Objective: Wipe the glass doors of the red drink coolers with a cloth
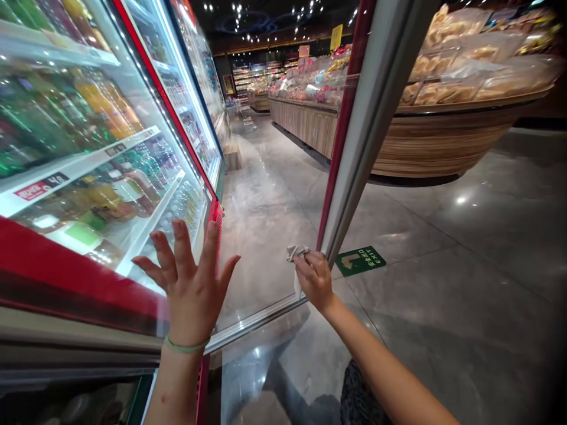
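A glass cooler door [343, 171] with a grey and red frame stands swung out in front of me. My right hand [316, 282] is closed around a crumpled whitish cloth or tissue [297, 254], near the lower corner of the glass beside the frame. Part of the cloth hangs below the fingers. My left hand [192, 283] is raised with its fingers spread and holds nothing. A green band [186, 346] circles the left wrist. Whether the left palm touches the glass, I cannot tell.
Lit cooler shelves [84, 160] with several drink bottles stand at left behind a red frame [84, 277]. Wood-panelled display stands [425, 144] hold packaged goods at right. A green exit sign [361, 261] lies on the shiny floor [443, 260].
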Demonstrator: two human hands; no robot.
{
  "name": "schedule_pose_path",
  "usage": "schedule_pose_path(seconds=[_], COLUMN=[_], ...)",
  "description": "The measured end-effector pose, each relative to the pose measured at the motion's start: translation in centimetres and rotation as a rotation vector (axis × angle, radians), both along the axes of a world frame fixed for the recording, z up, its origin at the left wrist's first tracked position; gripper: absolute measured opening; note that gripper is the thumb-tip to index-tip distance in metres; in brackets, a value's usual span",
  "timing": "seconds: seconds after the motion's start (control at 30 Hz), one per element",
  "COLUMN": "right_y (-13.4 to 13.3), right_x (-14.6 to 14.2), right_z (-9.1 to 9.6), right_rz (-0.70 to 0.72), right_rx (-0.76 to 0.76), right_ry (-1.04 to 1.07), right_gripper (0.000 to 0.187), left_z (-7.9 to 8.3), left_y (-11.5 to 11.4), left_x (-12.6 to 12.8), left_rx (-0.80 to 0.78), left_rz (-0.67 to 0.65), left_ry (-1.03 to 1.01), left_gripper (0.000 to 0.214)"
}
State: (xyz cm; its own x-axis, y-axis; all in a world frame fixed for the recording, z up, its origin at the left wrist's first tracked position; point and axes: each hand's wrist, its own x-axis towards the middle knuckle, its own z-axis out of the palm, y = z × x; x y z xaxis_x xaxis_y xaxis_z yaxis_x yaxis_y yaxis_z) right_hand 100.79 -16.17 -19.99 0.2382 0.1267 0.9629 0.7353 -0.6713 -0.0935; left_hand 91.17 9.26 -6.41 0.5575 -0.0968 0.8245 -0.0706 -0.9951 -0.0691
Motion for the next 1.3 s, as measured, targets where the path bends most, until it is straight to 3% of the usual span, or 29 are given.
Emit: schedule_pose_path(seconds=[0.1, 0.17, 0.23, 0.37, 0.47, 0.57, 0.7, 0.8, 0.9, 1.03, 1.1, 1.3], right_y=[0.3, 0.8, 1.7, 2.7, 2.4, 2.7, 4.1, 4.4, 4.5, 5.3, 5.4, 5.4], right_x=[0.8, 1.1, 0.9, 0.7, 1.1, 1.0, 0.9, 1.6, 1.8, 1.2, 1.3, 1.9], right_z=[0.1, -0.3, -1.1, -2.6, -3.3, -3.8, -2.9, -2.5, -3.5, -4.8, -5.3, -7.4], right_rz=[-0.093, -0.182, -0.172, 0.012, -0.089, -0.158, 0.001, -0.044, -0.140, -0.040, -0.001, -0.164], right_rx=[0.158, 0.290, 0.304, 0.123, 0.271, 0.331, 0.214, 0.437, 0.616, 0.405, 0.375, 0.842], right_ry=[0.022, 0.056, 0.105, 0.169, 0.222, 0.273, 0.259, 0.311, 0.360, 0.337, 0.318, 0.593], right_gripper=[0.033, 0.028, 0.027, 0.031, 0.026, 0.021, 0.026, 0.021, 0.018, 0.022, 0.022, 0.018], left_z=[-0.2, -1.3, -3.7, -10.5, -14.6, -16.8, -18.1, -18.3, -18.0, -17.7, -17.8, -18.4], left_y=[-0.1, -0.9, -2.4, -5.7, -6.6, -6.5, -6.4, -6.3, -5.8, -5.1, -4.8, -5.1], left_x=[0.3, 0.5, 0.6, 1.0, 1.6, 2.1, 1.8, 1.2, 0.7, 0.6, 0.7, 0.8], left_rx=[0.005, -0.018, -0.070, -0.048, -0.058, -0.056, -0.056, -0.094, -0.111, -0.088, -0.093, -0.114], left_rz=[0.015, 0.026, 0.040, 0.015, 0.049, 0.074, 0.077, 0.076, 0.097, 0.112, 0.101, 0.089], left_ry=[-0.017, -0.028, -0.029, -0.015, 0.021, 0.022, 0.067, 0.117, 0.105, 0.100, 0.125, 0.160], left_gripper=[0.090, 0.087, 0.086, 0.087, 0.086, 0.083, 0.080, 0.078, 0.079, 0.081, 0.083, 0.081])
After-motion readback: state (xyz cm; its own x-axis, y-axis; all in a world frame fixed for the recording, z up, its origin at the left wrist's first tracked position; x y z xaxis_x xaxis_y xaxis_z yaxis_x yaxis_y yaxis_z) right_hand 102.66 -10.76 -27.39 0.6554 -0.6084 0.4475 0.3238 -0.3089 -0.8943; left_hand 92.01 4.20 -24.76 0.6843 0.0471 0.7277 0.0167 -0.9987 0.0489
